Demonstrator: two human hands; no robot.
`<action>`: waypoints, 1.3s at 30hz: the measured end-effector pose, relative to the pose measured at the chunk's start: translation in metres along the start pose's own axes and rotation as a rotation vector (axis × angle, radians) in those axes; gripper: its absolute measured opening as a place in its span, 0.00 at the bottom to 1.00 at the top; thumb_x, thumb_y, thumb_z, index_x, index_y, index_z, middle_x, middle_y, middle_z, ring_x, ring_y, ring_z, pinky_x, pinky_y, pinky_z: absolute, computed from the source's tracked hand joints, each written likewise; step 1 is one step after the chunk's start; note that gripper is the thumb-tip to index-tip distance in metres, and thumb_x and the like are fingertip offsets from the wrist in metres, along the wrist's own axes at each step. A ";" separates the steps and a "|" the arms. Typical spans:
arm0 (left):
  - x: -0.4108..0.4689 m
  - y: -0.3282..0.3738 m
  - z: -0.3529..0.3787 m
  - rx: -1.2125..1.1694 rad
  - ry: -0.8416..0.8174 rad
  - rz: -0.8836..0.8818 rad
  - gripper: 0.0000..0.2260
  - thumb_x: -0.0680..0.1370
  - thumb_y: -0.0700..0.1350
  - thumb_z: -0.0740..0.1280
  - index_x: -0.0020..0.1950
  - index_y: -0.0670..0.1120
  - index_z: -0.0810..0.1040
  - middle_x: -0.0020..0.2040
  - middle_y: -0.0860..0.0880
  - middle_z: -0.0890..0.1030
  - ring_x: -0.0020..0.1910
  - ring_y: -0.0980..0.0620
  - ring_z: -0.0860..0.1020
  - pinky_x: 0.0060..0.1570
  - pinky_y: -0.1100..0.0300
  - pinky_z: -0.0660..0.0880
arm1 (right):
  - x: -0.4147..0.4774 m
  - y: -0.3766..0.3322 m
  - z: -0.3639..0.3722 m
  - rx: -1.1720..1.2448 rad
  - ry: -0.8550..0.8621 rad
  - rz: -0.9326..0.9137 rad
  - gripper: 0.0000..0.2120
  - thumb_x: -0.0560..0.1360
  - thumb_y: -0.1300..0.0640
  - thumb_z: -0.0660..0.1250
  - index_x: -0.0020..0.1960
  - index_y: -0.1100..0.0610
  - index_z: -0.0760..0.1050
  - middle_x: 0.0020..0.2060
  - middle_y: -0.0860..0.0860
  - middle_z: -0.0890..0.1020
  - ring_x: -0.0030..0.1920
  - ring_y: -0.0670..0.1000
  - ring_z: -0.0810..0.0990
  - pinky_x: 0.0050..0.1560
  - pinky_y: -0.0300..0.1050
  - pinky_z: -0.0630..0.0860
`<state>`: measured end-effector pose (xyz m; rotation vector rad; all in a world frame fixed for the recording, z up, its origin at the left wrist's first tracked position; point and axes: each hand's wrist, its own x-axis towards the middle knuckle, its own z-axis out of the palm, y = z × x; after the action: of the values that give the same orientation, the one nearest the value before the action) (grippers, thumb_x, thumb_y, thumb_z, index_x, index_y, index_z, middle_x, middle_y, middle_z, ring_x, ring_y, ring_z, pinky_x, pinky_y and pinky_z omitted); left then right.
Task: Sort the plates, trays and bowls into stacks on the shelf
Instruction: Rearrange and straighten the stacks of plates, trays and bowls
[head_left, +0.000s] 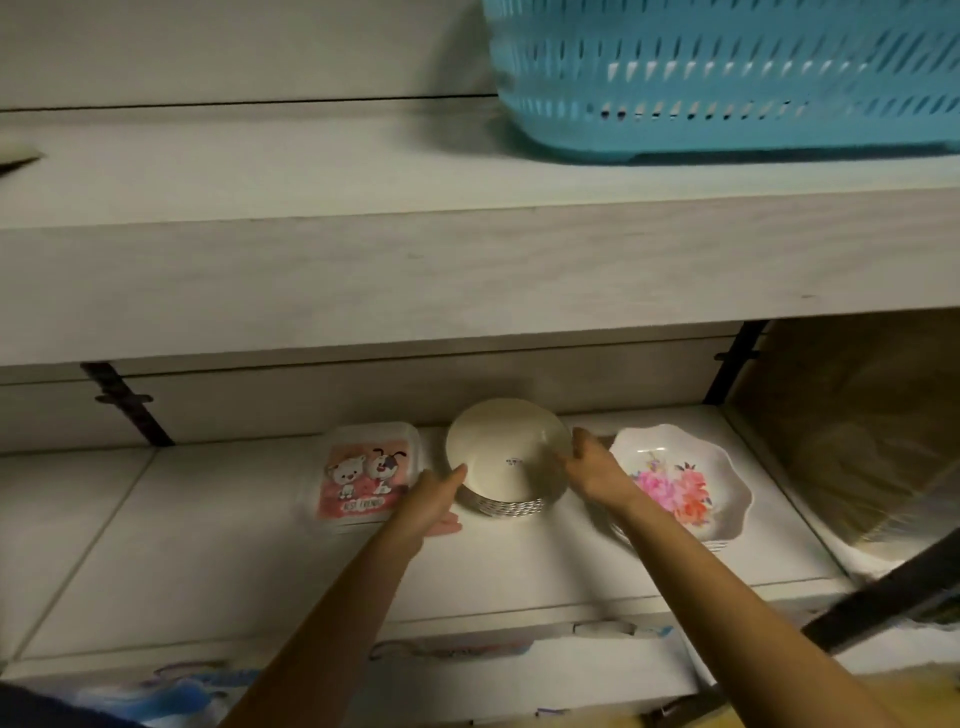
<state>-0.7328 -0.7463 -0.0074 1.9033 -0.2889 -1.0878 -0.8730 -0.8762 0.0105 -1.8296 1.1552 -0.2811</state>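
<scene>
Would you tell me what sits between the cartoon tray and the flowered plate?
In the head view, a stack of cream bowls, with the left hand and right hand at its sides.

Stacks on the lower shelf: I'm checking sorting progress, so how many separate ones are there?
3. Cartoon-print trays at left, cream bowls in the middle, floral plates at right, all in one row. Others may be hidden under the upper shelf.
</scene>
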 end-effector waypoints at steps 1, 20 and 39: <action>0.005 0.001 0.000 -0.022 -0.015 -0.006 0.24 0.78 0.52 0.61 0.70 0.42 0.63 0.68 0.41 0.69 0.53 0.44 0.78 0.55 0.55 0.77 | 0.006 0.003 0.005 0.009 0.004 0.022 0.14 0.77 0.57 0.61 0.58 0.65 0.70 0.56 0.62 0.78 0.56 0.60 0.78 0.50 0.46 0.73; 0.019 -0.009 -0.010 -0.218 -0.116 0.003 0.12 0.77 0.33 0.56 0.60 0.38 0.66 0.63 0.35 0.71 0.53 0.42 0.75 0.48 0.50 0.76 | 0.010 0.032 0.045 0.117 0.103 0.213 0.33 0.63 0.52 0.61 0.68 0.55 0.62 0.57 0.63 0.77 0.55 0.66 0.78 0.57 0.63 0.76; -0.069 -0.050 -0.237 -0.162 0.093 0.181 0.08 0.77 0.36 0.59 0.56 0.39 0.71 0.48 0.38 0.75 0.38 0.49 0.77 0.29 0.66 0.79 | -0.094 -0.118 0.187 0.186 -0.064 -0.098 0.26 0.67 0.51 0.60 0.64 0.54 0.66 0.50 0.59 0.80 0.50 0.62 0.81 0.54 0.61 0.78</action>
<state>-0.5985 -0.5388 0.0423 1.7416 -0.3056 -0.8732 -0.7399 -0.6765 0.0265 -1.7209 0.9637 -0.3717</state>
